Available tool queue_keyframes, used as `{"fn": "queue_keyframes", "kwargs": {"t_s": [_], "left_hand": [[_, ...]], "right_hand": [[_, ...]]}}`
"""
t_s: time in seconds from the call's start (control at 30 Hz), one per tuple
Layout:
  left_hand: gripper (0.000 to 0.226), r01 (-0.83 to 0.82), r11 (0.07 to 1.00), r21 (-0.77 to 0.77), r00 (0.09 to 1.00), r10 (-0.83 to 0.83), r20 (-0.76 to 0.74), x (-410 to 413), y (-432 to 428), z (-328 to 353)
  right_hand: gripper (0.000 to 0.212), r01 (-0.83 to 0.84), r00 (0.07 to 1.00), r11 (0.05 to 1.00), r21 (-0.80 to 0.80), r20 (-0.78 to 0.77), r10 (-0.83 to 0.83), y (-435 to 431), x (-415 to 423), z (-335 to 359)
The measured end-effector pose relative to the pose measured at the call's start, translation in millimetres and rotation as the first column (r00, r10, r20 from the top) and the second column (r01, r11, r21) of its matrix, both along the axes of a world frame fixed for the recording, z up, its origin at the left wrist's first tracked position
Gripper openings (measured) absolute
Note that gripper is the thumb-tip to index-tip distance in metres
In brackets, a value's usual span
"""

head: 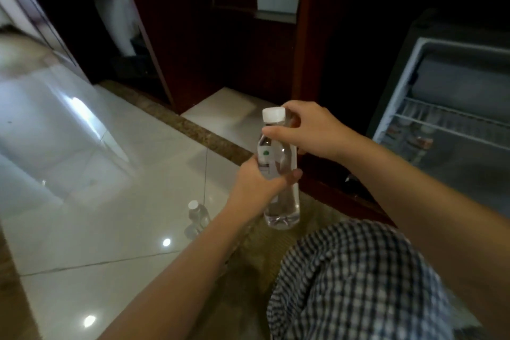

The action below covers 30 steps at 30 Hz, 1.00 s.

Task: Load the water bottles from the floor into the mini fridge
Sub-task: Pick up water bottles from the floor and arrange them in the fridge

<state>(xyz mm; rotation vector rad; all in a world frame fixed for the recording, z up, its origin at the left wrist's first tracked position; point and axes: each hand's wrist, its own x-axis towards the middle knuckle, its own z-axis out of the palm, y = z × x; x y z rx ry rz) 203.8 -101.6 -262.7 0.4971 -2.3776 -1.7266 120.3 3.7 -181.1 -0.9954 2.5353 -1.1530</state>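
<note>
Checked shorts (358, 279) sit nearest; left hand (256, 182) grips the upright water bottle (278, 171) mid-body, right hand (309, 130) pinches its neck, above the floor (110, 201) edge; a second bottle (197, 214) stands on the tiles; transfer step, likely; next, swing it right into the open mini fridge (447, 107).

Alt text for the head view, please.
A left hand grips a capped water bottle at its middle while the right hand holds its neck. An open mini fridge is at right; another bottle stands on the floor.

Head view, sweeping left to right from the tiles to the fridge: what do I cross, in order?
Bottle standing on the floor → left hand → held bottle → right hand → open mini fridge.
</note>
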Motion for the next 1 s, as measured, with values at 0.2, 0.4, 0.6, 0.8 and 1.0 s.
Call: {"fn": "queue_keyframes", "kwargs": {"t_s": [0.2,0.4,0.6,0.8,1.0], "left_hand": [[0.024,0.163,0.986,-0.021,0.977,-0.164,-0.136,-33.9,54.7,42.0],[0.042,0.307,0.951,-0.041,0.93,-0.309,-0.201,-74.5,120.6,65.7],[0.058,0.391,0.915,-0.1,0.895,-0.404,-0.19,-117.9,195.3,61.8],[0.052,0.457,0.876,-0.154,0.876,-0.474,-0.095,-156.5,246.1,42.1],[0.038,0.523,0.852,0.014,0.852,-0.523,-0.002,-177.6,273.3,17.4]], "right_hand": [[0.033,0.128,0.991,0.983,-0.132,-0.022,-0.132,65.5,-14.3,34.7],[0.033,0.226,0.972,0.962,-0.155,-0.031,-0.234,141.1,-31.1,62.2],[0.023,0.376,0.926,0.92,-0.113,0.007,-0.378,215.5,-52.7,61.6],[0.031,0.509,0.86,0.86,-0.041,0.036,-0.508,263.7,-79.2,37.6],[0.034,0.575,0.813,0.816,0.052,0.073,-0.578,287.5,-107.9,9.8]]}}
